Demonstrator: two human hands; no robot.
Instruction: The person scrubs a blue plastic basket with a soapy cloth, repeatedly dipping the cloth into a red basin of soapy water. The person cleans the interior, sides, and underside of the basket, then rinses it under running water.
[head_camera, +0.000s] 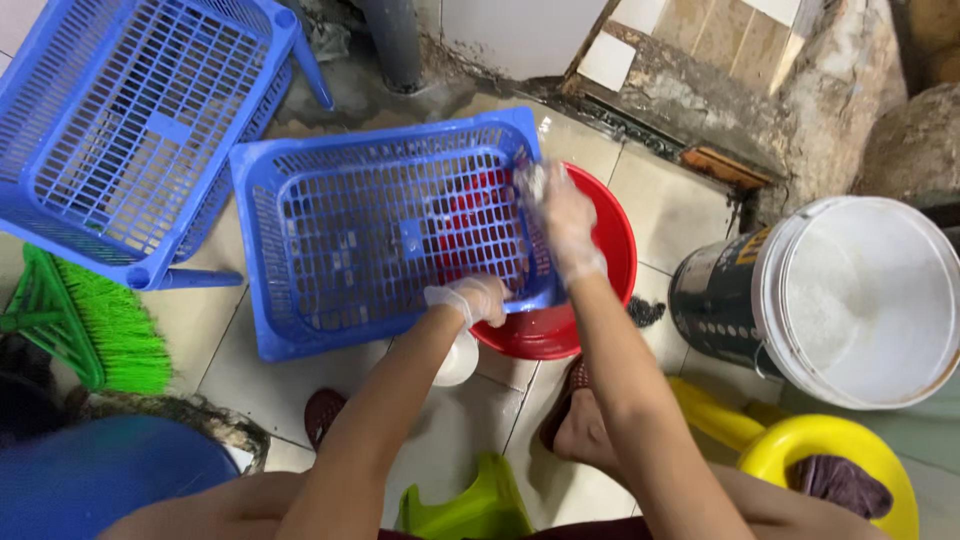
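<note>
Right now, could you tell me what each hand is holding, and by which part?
The left hand grips the blue plastic basket by its near rim, over the red basin. The right hand rests on the basket's right edge; whether it holds anything cannot be told.

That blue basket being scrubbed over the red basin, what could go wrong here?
The blue basket rests tilted on the red basin, steadied only by the gloved left hand while the right hand scrubs; it might slip off. The tiled floor looks wet, so the sandalled foot could slide. The white bucket stands near the right elbow and might get knocked.
</note>
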